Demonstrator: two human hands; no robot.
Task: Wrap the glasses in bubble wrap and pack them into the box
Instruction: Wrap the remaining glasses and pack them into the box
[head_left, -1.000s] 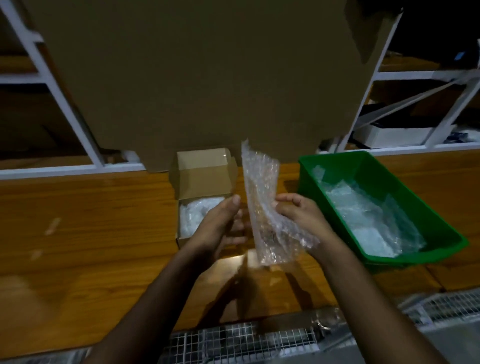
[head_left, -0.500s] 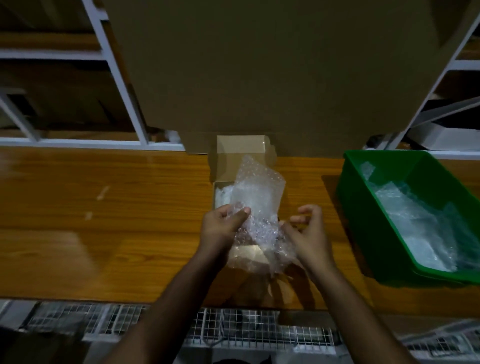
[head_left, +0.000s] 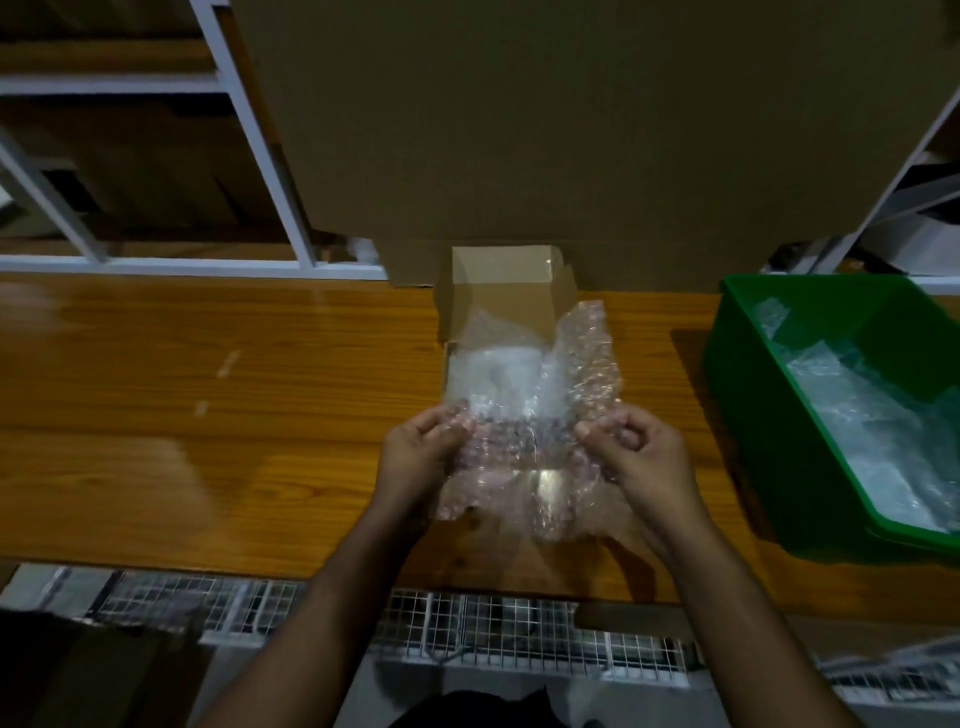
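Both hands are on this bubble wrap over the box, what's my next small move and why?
Probably spread the bubble wrap flat: left hand and right hand pinch its crumpled edges above the open box, and no glass is visibly in it yet.

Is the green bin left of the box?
No, the green bin sits to the right of the box.

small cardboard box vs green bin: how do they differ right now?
The small cardboard box is brown, with its flap standing up; the green bin is plastic and has no lid in view.
The box looks smaller than the bin.
The box sits straight ahead, just beyond the bubble wrap sheet both hands hold; the bin stands off to the right, untouched.
Shared: both rest on the wooden table, open-topped, with clear wrap inside.
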